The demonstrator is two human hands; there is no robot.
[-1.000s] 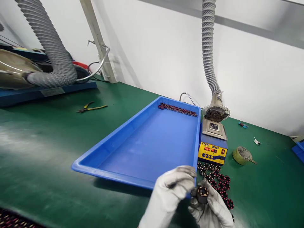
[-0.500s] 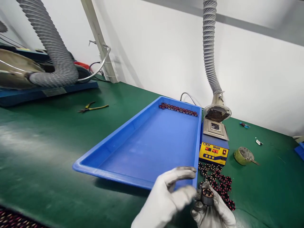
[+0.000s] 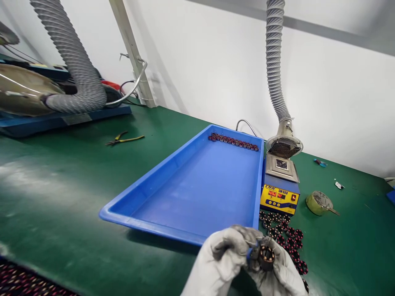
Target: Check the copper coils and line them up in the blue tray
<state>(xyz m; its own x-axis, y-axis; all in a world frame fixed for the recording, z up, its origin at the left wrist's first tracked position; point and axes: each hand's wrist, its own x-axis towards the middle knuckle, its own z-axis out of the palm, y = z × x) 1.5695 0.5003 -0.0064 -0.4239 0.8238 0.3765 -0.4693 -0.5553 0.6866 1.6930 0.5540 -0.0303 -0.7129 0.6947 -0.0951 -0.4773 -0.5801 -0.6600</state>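
Note:
Both my hands wear white gloves with dirty fingertips and meet at the bottom of the view. My right hand (image 3: 279, 273) grips a small wound motor stator (image 3: 266, 257), round, dark, with copper coils. My left hand (image 3: 222, 257) has its fingers curled against the stator's left side, pinching it. Just beyond them lies the near rim of a long blue tray (image 3: 173, 230). A row of several stators (image 3: 233, 142) lines the tray's far end. A loose group of several red-wound stators (image 3: 284, 234) lies on the green mat right of my hands.
A yellow-and-blue solder pot (image 3: 280, 185) with red digits stands right of the tray, under a fume hose (image 3: 276, 65). A tin with a tool (image 3: 317, 202) sits further right. Yellow-handled pliers (image 3: 123, 139) lie far left, beside a big hose (image 3: 70, 61). More stators (image 3: 18, 279) show bottom left.
My left hand, which was open with fingers lifted off half a second ago, has closed back onto the stator. The view shifted slightly left.

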